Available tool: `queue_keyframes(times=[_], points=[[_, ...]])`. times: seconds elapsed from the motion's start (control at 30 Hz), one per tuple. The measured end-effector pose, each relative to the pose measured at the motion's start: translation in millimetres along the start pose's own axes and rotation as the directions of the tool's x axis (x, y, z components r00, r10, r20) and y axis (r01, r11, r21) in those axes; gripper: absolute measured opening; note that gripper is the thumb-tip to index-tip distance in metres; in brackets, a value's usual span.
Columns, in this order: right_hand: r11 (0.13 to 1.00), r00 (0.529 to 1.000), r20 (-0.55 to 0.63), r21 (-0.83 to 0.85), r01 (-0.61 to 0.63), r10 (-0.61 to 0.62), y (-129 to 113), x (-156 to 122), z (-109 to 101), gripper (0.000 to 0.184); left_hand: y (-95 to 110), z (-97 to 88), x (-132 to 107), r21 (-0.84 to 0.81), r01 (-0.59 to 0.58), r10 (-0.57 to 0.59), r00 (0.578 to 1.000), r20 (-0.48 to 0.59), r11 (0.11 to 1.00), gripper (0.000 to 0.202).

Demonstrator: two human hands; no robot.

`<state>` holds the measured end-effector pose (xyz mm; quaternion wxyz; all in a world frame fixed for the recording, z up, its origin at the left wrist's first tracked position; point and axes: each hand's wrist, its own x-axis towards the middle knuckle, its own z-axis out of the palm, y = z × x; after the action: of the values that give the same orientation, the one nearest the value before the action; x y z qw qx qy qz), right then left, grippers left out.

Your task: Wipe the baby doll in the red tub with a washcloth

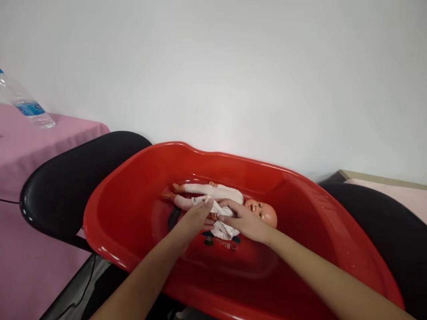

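A baby doll [227, 194] in pale, close-fitting clothing lies on its back in a red baby bathtub [133, 195], head to the right and feet to the left. Bunched white cloth [224, 231] lies over its near side. My left hand [199, 218] is closed around part of this cloth at the doll's near arm, thumb on top and fingers below. From the right, my right hand [243, 218] curves over the cloth by the doll's chest, thumb and fingers closed on it. The doll's small hand shows between my two hands. My palms hide part of the cloth.
Black chair parts [83, 178] stand left of the tub, with another black chair back [370, 213] at the right. A clear water bottle [33, 111] stands on a pink-covered table [76, 126] at the left. A white wall [220, 80] rises behind.
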<state>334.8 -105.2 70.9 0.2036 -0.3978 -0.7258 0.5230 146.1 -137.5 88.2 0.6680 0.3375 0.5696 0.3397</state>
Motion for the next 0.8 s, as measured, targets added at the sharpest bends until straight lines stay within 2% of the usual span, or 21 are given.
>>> queue_keyframes(times=[0.07, 0.17, 0.23, 0.3, 0.37, 0.47, 0.57, 0.7, 0.8], points=[[0.998, 0.998, -0.042, 0.001, 0.055, -0.055, 7, -1, 0, 0.039, -4, -1.5, 2, -0.049, -0.025, 0.024, 0.999, -0.03, 0.998, 0.042], [0.981, 0.985, -0.049, 0.089, 0.172, -0.168, 8, -1, 0, 0.03, -9, -7.2, 4, -0.059, -0.088, 0.085, 0.995, -0.053, 0.994, 0.048], [0.977, 0.983, -0.043, 0.112, 0.183, -0.179, 6, -1, 4, 0.028, -10, -11.6, 5, -0.038, -0.11, 0.109, 0.994, -0.026, 0.993, 0.051], [0.987, 0.987, -0.052, 0.028, 0.155, -0.154, 6, -1, 10, 0.03, -9, -14.5, 3, -0.004, -0.136, 0.136, 0.991, 0.01, 0.991, 0.052], [0.978, 0.983, -0.058, -0.129, 0.165, -0.173, 11, 0, 17, 0.05, -7, -15.0, 1, 0.034, -0.162, 0.161, 0.986, 0.032, 0.986, 0.053], [0.906, 0.961, -0.086, -0.364, 0.215, -0.262, 22, 3, 27, 0.083, -6, -13.6, -2, 0.074, -0.202, 0.198, 0.979, 0.055, 0.977, 0.057], [0.834, 0.945, -0.084, -0.5, 0.233, -0.315, 28, 7, 32, 0.092, -7, -12.7, -2, 0.116, -0.219, 0.213, 0.975, 0.065, 0.969, 0.061], [0.808, 0.949, -0.002, -0.525, 0.267, -0.314, 19, 7, 30, 0.072, -8, -12.5, 2, 0.154, -0.181, 0.174, 0.983, 0.059, 0.971, 0.064], [0.864, 0.983, -0.043, -0.484, 0.136, -0.179, 14, 2, 27, 0.046, -9, -13.5, 4, 0.144, -0.127, 0.127, 0.992, 0.01, 0.981, 0.069]])
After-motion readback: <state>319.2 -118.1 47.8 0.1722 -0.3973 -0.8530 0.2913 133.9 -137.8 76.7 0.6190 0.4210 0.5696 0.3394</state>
